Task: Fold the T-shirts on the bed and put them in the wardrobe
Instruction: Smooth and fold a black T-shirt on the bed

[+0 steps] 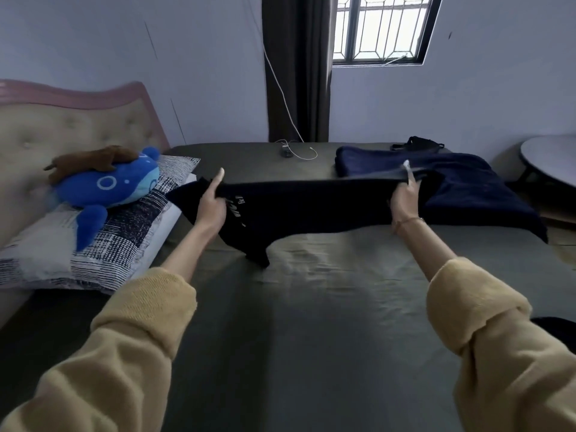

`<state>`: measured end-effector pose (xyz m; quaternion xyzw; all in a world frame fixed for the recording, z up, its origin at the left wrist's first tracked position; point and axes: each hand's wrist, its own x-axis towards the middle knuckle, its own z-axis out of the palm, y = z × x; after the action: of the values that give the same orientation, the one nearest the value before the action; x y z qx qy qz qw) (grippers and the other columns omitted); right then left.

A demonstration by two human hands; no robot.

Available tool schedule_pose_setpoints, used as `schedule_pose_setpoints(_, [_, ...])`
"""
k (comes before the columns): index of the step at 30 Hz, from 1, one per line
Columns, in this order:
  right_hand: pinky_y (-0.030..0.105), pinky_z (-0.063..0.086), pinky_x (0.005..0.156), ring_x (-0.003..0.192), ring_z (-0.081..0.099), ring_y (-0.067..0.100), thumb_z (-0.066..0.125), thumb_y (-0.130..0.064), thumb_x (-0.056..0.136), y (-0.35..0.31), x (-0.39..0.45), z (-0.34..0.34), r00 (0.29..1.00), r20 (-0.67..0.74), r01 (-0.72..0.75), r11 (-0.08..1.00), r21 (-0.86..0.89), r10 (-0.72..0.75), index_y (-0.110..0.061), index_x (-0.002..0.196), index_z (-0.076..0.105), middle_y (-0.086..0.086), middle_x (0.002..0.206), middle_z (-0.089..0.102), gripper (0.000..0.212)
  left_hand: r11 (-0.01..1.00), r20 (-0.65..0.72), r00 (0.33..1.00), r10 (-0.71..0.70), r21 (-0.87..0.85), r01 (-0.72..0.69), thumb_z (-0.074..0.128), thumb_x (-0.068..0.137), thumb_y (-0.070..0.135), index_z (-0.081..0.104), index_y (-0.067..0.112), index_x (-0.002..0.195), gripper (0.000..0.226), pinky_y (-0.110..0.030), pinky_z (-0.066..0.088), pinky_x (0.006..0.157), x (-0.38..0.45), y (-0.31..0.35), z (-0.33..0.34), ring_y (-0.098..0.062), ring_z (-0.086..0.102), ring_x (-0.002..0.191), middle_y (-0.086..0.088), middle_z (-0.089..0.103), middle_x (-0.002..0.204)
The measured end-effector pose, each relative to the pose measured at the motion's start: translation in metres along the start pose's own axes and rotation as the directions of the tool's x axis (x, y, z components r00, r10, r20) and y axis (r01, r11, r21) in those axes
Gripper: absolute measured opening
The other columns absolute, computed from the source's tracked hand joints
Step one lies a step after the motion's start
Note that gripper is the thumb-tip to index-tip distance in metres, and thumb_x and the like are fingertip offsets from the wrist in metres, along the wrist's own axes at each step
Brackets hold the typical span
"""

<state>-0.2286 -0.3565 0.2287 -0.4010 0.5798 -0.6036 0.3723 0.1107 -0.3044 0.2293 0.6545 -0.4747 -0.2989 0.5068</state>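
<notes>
both hands, left hand (209, 204) and right hand (405, 199), hold black t-shirt (299, 207) stretched between them.

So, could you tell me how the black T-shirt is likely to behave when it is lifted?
Probably floppy: the black T-shirt sags between the left hand and right hand. Likely light, since pinches hold it.

A bedroom in a home. A bed (311, 322) with a dark olive sheet fills the middle; its tufted, pink-trimmed headboard (62, 120) stands at nine o'clock, with a patterned pillow (131, 232) and a blue plush toy (106, 185). A barred window (383, 26) and dark curtain (299, 73) sit at twelve o'clock.
</notes>
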Motion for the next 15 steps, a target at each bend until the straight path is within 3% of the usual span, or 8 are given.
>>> schedule_pose_setpoints(3, [0.017, 0.034, 0.074, 0.08, 0.041, 0.0, 0.029, -0.02, 0.069, 0.051, -0.02, -0.022, 0.992, -0.016, -0.128, 0.97, -0.207, 0.127, -0.014, 0.145, 0.032, 0.017, 0.145, 0.031, 0.076, 0.927, 0.071, 0.989, -0.129, 0.364, 0.094, 0.036, 0.092, -0.002, 0.041, 0.027, 0.143, 0.059, -0.043, 0.032, 0.111, -0.028, -0.045, 0.0, -0.04, 0.041, 0.128, -0.028, 0.042, 0.14])
schedule_pose_setpoints(4, [0.02, 0.039, 0.078, 0.086, 0.049, 0.008, 0.032, -0.019, 0.075, 0.062, -0.032, -0.027, 0.981, -0.025, -0.191, 0.941, -0.278, 0.192, -0.009, 0.144, 0.035, 0.021, 0.146, 0.032, 0.07, 0.876, 0.086, 0.982, -0.166, 0.47, 0.107, 0.034, 0.093, -0.001, 0.039, 0.028, 0.144, 0.059, -0.042, 0.028, 0.113, -0.041, -0.057, 0.0, -0.04, 0.034, 0.133, -0.029, 0.036, 0.144])
schedule_pose_setpoints(5, [0.031, 0.041, 0.09, 0.105, 0.053, 0.024, 0.035, -0.014, 0.083, 0.081, -0.046, -0.035, 0.967, -0.041, -0.248, 0.893, -0.376, 0.252, -0.003, 0.141, 0.039, 0.023, 0.147, 0.032, 0.058, 0.816, 0.106, 0.971, -0.215, 0.566, 0.118, 0.032, 0.093, -0.002, 0.037, 0.028, 0.145, 0.06, -0.041, 0.024, 0.114, -0.057, -0.07, 0.001, -0.037, 0.024, 0.139, -0.027, 0.029, 0.148])
schedule_pose_setpoints(7, [0.037, 0.034, 0.101, 0.128, 0.04, 0.036, 0.037, -0.004, 0.091, 0.113, -0.068, -0.051, 0.939, -0.051, -0.307, 0.76, -0.574, 0.341, 0.005, 0.133, 0.044, 0.024, 0.146, 0.033, 0.044, 0.679, 0.096, 0.956, -0.277, 0.723, 0.124, 0.029, 0.094, -0.003, 0.035, 0.027, 0.146, 0.06, -0.042, 0.022, 0.113, -0.085, -0.095, 0.001, -0.029, 0.011, 0.144, -0.02, 0.024, 0.153])
schedule_pose_setpoints(10, [0.039, 0.036, 0.097, 0.121, 0.044, 0.04, 0.04, -0.004, 0.09, 0.145, -0.112, -0.072, 0.867, -0.031, -0.366, 0.594, -0.716, 0.497, 0.007, 0.13, 0.046, 0.024, 0.145, 0.033, 0.041, 0.42, 0.097, 0.927, -0.362, 0.905, 0.069, 0.031, 0.095, -0.002, 0.032, 0.023, 0.147, 0.057, -0.046, 0.024, 0.112, -0.123, -0.13, -0.001, -0.028, 0.008, 0.145, -0.016, 0.022, 0.153])
schedule_pose_setpoints(12, [0.04, 0.038, 0.101, 0.111, 0.049, 0.04, 0.041, -0.007, 0.091, 0.16, -0.14, -0.082, 0.835, -0.043, -0.385, 0.526, -0.758, 0.549, 0.008, 0.13, 0.047, 0.023, 0.144, 0.034, 0.041, 0.239, 0.122, 0.869, -0.48, 0.971, -0.005, 0.035, 0.096, 0.002, 0.032, 0.019, 0.146, 0.053, -0.05, 0.023, 0.112, -0.149, -0.152, 0.001, -0.033, 0.005, 0.145, -0.018, 0.016, 0.155])
schedule_pose_setpoints(15, [0.041, 0.036, 0.105, 0.123, 0.043, 0.038, 0.038, -0.019, 0.094, 0.179, -0.182, -0.096, 0.774, -0.098, -0.414, 0.383, -0.826, 0.626, 0.002, 0.134, 0.044, 0.022, 0.142, 0.038, 0.045, -0.012, 0.109, 0.776, -0.622, 0.989, -0.149, 0.044, 0.095, 0.012, 0.04, 0.015, 0.141, 0.046, -0.06, 0.018, 0.111, -0.193, -0.178, 0.006, -0.038, 0.001, 0.144, -0.022, 0.008, 0.156])
